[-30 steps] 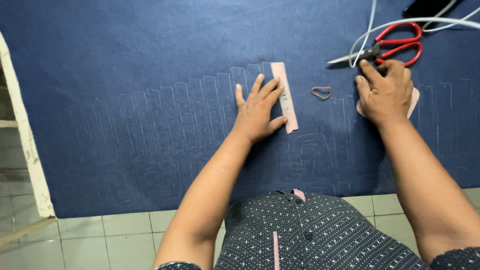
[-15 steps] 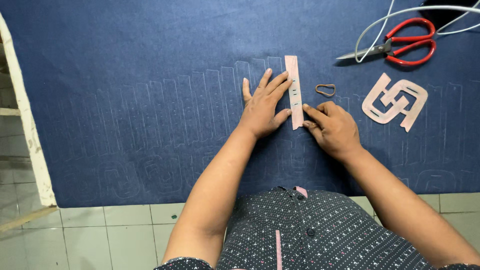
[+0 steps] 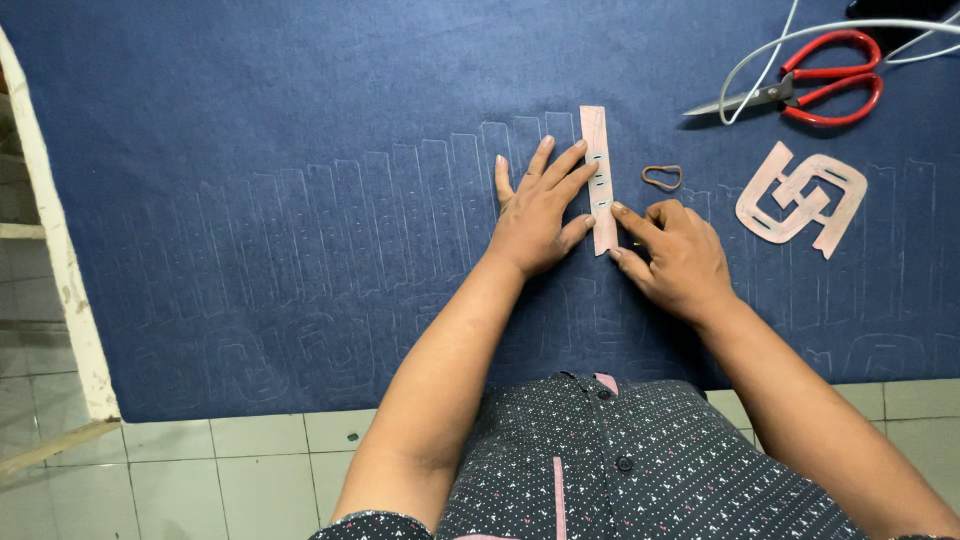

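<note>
Compared with half a second before, very little has changed: the left hand (image 3: 535, 215) lies flat in the same place on the dark blue cloth (image 3: 250, 200), and the right hand (image 3: 675, 260) has stayed beside the pink strip template (image 3: 598, 180), only the fingers look a bit more curled. A full second ago the right hand was still far out to the right, near the red scissors (image 3: 825, 80).

The strip lies on the cloth with its long axis running away from the person, almost straight, the far end pointing to the top of the cloth. The left hand is open, fingers spread, and its fingertips press on the left edge of the strip. The right hand is half closed with the forefinger stretched out, touching the lower right edge; whether it holds something small I cannot tell.

Just past the right hand's fingers lies a small brown loop (image 3: 662, 177). Further right rests a pink interlocked template (image 3: 800, 197), well apart from both hands
</note>
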{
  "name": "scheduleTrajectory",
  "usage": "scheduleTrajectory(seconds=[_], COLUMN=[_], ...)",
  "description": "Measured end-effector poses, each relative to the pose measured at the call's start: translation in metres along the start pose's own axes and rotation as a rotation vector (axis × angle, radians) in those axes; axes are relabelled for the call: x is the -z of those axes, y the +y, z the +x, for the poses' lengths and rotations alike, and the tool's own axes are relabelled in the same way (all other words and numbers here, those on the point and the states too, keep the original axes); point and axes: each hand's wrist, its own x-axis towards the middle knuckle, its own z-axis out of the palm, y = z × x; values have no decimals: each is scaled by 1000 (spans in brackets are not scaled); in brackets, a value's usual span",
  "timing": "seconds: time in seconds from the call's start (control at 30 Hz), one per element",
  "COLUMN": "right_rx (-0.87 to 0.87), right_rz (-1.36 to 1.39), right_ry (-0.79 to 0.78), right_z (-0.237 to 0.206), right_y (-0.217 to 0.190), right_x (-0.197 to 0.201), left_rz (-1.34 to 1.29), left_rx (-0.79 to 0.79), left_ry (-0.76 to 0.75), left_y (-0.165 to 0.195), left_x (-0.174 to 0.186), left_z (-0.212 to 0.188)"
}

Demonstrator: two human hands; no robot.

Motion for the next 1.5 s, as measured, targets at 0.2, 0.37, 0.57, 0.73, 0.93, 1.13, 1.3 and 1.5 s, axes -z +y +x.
scheduleTrajectory(seconds=[0.2,0.37,0.57,0.73,0.93,1.13,1.3,1.5], right_rx=[-16,-24,-16,-2,1,-4,-11,-22], right_rz=[-8,-27,-24,10,14,23,14,10], right_ry=[-6,-8,-4,-3,-9,-13,-38,-64], right_z=[0,1,2,2,2,2,2,3], right_y=[-3,-4,-3,-1,1,0,1,3], right_x=[1,1,0,0,1,2,3,2], left_rz=[14,29,45,58,56,54,49,33], left_rx=[6,1,-6,-7,-6,-6,11,-2], left_ry=[6,-9,-10,-41,-61,-60,-82,-67], left_y=[0,-1,-1,0,1,0,1,-1], left_x=[-2,-2,-3,2,4,2,3,3], left_z=[1,1,1,1,1,1,2,2])
